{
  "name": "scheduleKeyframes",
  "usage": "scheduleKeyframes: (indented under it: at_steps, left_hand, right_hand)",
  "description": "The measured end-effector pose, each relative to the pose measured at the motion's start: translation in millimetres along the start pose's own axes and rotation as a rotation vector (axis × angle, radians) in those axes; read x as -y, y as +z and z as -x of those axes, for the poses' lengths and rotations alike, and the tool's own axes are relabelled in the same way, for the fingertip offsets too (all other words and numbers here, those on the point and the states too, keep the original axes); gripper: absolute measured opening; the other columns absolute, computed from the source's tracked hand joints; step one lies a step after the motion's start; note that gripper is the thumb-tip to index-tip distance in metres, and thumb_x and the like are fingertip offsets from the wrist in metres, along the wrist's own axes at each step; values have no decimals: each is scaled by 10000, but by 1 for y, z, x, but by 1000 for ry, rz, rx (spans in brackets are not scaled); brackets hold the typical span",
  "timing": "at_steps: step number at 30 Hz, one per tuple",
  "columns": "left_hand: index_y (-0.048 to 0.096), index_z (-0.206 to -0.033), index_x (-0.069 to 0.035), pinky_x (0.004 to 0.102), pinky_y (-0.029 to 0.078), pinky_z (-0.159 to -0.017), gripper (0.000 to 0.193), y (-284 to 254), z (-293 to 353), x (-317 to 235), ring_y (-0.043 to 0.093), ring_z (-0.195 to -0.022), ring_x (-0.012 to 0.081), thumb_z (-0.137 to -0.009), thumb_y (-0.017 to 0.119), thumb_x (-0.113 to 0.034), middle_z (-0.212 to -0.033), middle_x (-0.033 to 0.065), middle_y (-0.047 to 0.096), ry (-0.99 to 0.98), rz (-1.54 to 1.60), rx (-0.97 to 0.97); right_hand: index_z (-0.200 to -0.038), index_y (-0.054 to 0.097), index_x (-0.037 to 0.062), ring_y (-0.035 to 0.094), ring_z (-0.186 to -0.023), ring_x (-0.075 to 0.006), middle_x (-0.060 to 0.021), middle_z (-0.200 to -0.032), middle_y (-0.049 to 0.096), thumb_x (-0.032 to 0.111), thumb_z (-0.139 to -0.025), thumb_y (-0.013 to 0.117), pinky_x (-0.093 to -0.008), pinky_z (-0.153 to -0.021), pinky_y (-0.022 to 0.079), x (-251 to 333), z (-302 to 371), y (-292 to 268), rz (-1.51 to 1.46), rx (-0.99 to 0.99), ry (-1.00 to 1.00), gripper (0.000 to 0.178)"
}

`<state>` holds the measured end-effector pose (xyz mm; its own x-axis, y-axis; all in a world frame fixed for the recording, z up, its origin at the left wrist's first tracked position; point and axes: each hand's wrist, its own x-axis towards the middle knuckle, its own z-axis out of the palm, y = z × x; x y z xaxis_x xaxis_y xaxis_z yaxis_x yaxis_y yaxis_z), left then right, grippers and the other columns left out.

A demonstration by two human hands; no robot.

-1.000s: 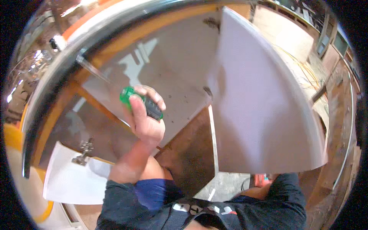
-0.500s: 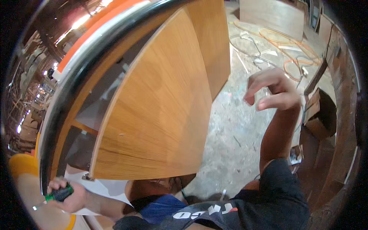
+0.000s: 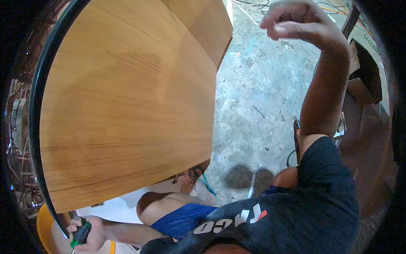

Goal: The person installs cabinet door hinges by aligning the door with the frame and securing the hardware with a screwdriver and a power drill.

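The work looks well along but not plainly finished: the large wood-grain panel [image 3: 127, 110] lies over the front of the piece, its curved outer edge running just beside the black edging [image 3: 36, 106], and its far edge meeting a second wood-grain panel [image 3: 201, 27] along a seam. Whether it sits flush, or is merely swung to, cannot be told from above. A small metal fitting [image 3: 97, 204] shows just beyond the panel's near edge, against a white sheet [image 3: 122, 207]; whether its screws are in or tight is too small to make out, so any fastening or adjusting there may be left to do. The left hand [image 3: 94, 235] keeps its grip closed around the green-and-black handle of a screwdriver [image 3: 81, 233], near the panel's lower left corner, with the shaft pointing down toward the picture's lower edge and no screw visible at it. The right hand [image 3: 302, 24] is raised over the concrete floor [image 3: 253, 91], well apart from the panel, its grip slack and half-curled with nothing seen in it. An orange tool [image 3: 297, 125] shows beside the right forearm, apparently unused.
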<state>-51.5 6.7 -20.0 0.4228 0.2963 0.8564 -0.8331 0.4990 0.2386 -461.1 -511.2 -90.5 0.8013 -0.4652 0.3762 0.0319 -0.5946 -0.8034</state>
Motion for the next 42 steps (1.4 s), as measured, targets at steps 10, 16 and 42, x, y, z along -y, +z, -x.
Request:
scheduleKeyframes:
  at_steps: [10, 16, 42]
  left_hand:
    - [597, -951, -30, 358, 368, -611, 525, 33, 24, -12, 455, -732, 247, -917, 544, -551, -826, 133, 511, 79, 121, 166]
    - [542, -1088, 0, 306, 416, -473, 691, 109, 100, -7, 481, -625, 228, -916, 583, -669, -847, 141, 520, 127, 154, 360]
    - [719, -1082, -7, 328, 494, -913, 306, 250, 121, 38, 667, -995, 192, -823, 817, -138, -996, 89, 718, -389, -244, 1094]
  right_hand:
    - [-1016, 744, -12, 663, -841, -134, -55, -885, 704, 332, -856, 813, -274, -770, 532, -67, -13, -20, -15, -138, 140, 386]
    - [-962, 732, -27, 616, -768, -104, -39, -820, 679, 227, -895, 765, -277, -696, 500, -72, -26, -9, -49, -74, 138, 265]
    - [-874, 609, 47, 711, -929, -275, -96, -783, 636, 408, -1096, 405, -384, -912, 518, 41, -68, 138, -821, -319, -78, 470]
